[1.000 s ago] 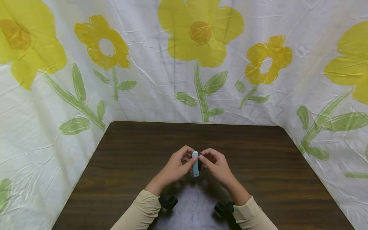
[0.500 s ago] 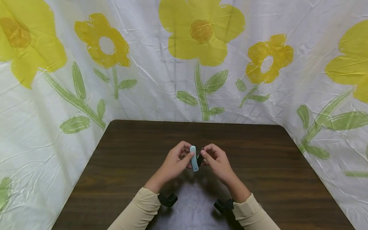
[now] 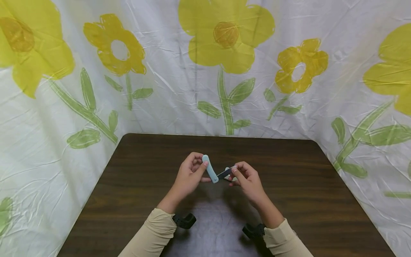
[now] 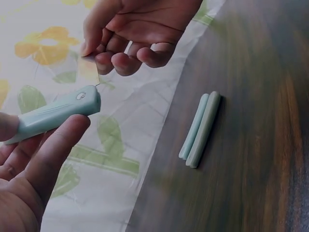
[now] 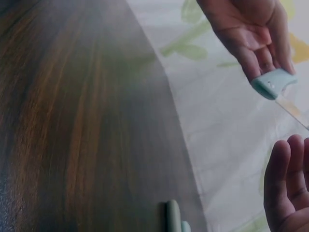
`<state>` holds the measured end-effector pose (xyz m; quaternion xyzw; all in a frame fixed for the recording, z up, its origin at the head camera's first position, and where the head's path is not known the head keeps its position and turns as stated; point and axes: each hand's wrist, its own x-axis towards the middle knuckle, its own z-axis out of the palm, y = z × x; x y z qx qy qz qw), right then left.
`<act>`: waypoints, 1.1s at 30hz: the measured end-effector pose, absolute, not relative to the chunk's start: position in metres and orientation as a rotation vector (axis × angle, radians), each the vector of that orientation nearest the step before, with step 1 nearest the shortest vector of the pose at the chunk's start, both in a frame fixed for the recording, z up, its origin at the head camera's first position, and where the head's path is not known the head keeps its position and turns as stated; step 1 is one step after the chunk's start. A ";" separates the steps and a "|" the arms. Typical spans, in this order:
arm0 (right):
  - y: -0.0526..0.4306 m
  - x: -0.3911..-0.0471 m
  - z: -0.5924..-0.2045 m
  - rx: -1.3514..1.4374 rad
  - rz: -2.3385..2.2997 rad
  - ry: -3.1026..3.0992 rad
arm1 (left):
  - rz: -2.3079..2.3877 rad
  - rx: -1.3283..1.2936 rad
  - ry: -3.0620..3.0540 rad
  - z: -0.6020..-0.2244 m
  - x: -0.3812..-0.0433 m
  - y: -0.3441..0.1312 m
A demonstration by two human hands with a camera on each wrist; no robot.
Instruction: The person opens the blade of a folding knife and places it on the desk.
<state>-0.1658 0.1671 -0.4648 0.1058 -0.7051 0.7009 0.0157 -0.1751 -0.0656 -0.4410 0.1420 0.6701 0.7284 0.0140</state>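
Observation:
A folding knife with a mint-green handle [image 3: 210, 169] is held above the table, its blade [image 4: 88, 70] swung out at an angle. My left hand [image 3: 186, 176] grips the handle between thumb and fingers. Thumb and forefinger of my right hand [image 3: 252, 185] pinch the blade near its free end; the other fingers curl loosely below. In the left wrist view the pivot end of the handle faces the right hand. On the table beneath lie two slim mint and grey-green bars [image 4: 204, 130], side by side; their kind cannot be made out. The blade partly hides them in the head view.
The dark wood-grain table [image 3: 144, 171] has rounded far corners. A white cloth with painted yellow flowers [image 3: 173, 100] hangs around its back and sides. Black wrist cameras [image 3: 185, 221] sit below both sleeves.
The hands have drawn apart, left hand leftward and slightly up, right hand to the right. The blade has swung out of the handle, and the handle has tilted. The bars on the table have come into sight.

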 end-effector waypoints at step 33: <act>0.163 -0.157 -0.474 0.448 2.025 -2.241 | 2.920 0.086 1.611 -0.449 -0.173 -0.052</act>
